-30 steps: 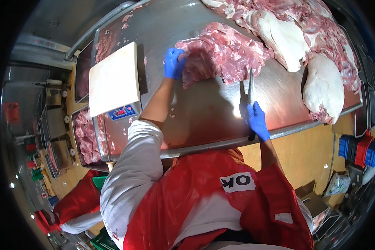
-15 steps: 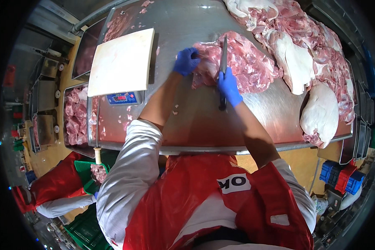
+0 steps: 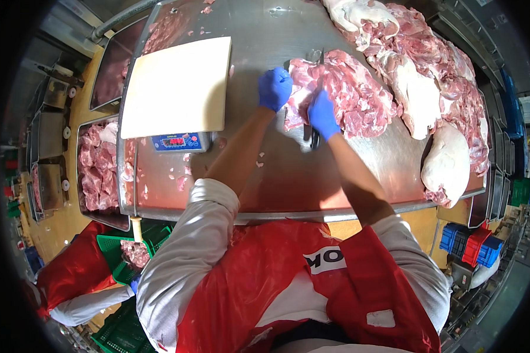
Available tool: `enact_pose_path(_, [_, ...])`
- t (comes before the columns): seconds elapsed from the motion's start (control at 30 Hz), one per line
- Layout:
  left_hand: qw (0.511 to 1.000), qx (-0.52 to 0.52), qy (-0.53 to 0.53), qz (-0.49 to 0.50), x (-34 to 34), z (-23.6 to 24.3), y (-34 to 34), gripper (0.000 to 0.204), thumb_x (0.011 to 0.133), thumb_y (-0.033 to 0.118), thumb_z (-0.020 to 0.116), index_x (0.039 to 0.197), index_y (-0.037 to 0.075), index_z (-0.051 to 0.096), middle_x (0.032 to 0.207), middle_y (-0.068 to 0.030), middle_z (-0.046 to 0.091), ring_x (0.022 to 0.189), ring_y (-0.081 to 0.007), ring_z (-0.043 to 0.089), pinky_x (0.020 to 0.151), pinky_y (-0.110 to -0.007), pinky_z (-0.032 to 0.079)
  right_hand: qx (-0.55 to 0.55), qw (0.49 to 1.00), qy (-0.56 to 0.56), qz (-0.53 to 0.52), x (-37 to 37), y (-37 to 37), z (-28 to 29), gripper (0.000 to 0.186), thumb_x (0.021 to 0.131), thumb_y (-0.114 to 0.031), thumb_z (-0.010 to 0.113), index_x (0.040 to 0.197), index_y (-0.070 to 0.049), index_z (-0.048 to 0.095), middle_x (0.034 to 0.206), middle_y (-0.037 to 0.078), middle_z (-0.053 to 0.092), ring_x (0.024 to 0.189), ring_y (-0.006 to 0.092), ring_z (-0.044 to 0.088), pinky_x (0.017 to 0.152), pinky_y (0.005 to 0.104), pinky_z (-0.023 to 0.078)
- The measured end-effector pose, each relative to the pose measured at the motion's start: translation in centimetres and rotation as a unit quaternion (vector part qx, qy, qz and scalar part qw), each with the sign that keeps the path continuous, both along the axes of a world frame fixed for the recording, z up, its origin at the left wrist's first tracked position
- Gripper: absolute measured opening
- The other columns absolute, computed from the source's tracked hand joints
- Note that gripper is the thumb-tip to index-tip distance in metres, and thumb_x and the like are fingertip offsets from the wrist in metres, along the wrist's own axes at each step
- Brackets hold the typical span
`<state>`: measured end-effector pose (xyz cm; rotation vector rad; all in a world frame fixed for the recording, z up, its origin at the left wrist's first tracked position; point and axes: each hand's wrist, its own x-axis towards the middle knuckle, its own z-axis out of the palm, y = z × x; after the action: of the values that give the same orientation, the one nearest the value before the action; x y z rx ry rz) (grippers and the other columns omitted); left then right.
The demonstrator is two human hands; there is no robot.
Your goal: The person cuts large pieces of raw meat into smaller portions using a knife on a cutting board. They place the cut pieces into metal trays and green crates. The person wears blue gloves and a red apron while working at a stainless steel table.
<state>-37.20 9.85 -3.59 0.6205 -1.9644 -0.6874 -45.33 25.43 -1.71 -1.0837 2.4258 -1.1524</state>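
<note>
A large slab of raw pink meat [image 3: 359, 97] lies spread on the steel table. My right hand [image 3: 324, 113], in a blue glove, is closed round the handle of a knife [image 3: 315, 139]. Its dark blade points away from me, over the left part of the slab. At the slab's left edge is my left hand [image 3: 275, 89], also blue-gloved, with its fingers curled into a fist. Whatever those fingers may grip is hidden.
A white board [image 3: 176, 88] rests on a scale [image 3: 179, 142] at the left. Skin-on meat pieces [image 3: 415, 94] are heaped at the right. A steel tub [image 3: 103, 217] holds meat chunks. A co-worker's red apron [image 3: 79, 267] shows beside a green basket [image 3: 121, 273].
My left hand has risen slightly and turned at the slab's left edge. The knife has moved a little, its blade now seen more edge-on. The whole view has shifted slightly.
</note>
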Motion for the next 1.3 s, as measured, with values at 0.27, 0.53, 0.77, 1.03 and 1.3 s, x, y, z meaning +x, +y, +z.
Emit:
enact_pose_path(0.27, [0.999, -0.032, 0.02, 0.034, 1.8, 1.1, 0.4, 0.007, 0.078, 0.01, 0.067, 0.083, 0.009, 0.062, 0.076, -0.014, 0.066, 0.071, -0.0375, 0.065, 0.063, -0.047, 0.052, 0.138, 0.985, 0.011, 0.106, 4.3, 9.8, -6.9, 0.023, 0.097, -0.013, 0.043, 0.115, 0.002, 0.044, 0.092, 0.035, 0.063, 0.082, 0.0523, 0.062, 0.073, 0.0594, 0.05])
enact_pose_path(0.53, [0.993, -0.007, -0.108, -0.049, -4.4, 1.0, 2.6, 0.024, 0.078, 0.025, 0.071, 0.096, 0.009, 0.071, 0.109, -0.0193, 0.065, 0.105, -0.0361, 0.062, 0.089, -0.044, 0.052, 0.17, 0.975, -0.128, -0.06, 6.9, 16.6, 1.3, 0.016, 0.096, -0.009, 0.048, 0.106, 0.001, 0.042, 0.084, 0.032, 0.061, 0.075, 0.0489, 0.062, 0.062, 0.0538, 0.048])
enact_pose_path(0.77, [0.95, 0.281, -0.086, -0.109, -5.5, -0.7, -3.1, 0.025, 0.079, 0.02, 0.072, 0.098, 0.005, 0.075, 0.091, -0.0104, 0.074, 0.083, -0.015, 0.068, 0.076, -0.03, 0.054, 0.074, 0.995, -0.065, -0.002, 4.2, 11.4, -0.1, 0.015, 0.095, -0.007, 0.048, 0.102, 0.004, 0.041, 0.077, 0.028, 0.057, 0.071, 0.0476, 0.058, 0.062, 0.0534, 0.044])
enact_pose_path(1.03, [0.951, 0.283, -0.081, -0.098, -4.2, -2.1, -2.8, 0.021, 0.077, 0.019, 0.074, 0.089, 0.002, 0.074, 0.08, -0.0069, 0.071, 0.073, -0.01, 0.063, 0.067, -0.03, 0.053, 0.182, 0.983, 0.03, 0.023, -2.4, -7.2, 2.3, 0.045, 0.09, -0.016, 0.058, 0.12, 0.013, 0.039, 0.099, 0.035, 0.065, 0.098, 0.048, 0.064, 0.085, 0.0472, 0.053])
enact_pose_path(1.3, [0.923, 0.26, -0.229, 0.167, -3.9, -1.8, -4.4, 0.031, 0.077, 0.025, 0.069, 0.097, 0.002, 0.07, 0.101, -0.0171, 0.069, 0.088, -0.0264, 0.065, 0.079, -0.04, 0.053, 0.352, 0.929, -0.025, 0.116, 7.3, 13.1, 1.7, 0.04, 0.096, -0.012, 0.043, 0.128, 0.011, 0.045, 0.082, 0.027, 0.063, 0.073, 0.041, 0.063, 0.07, 0.0494, 0.052])
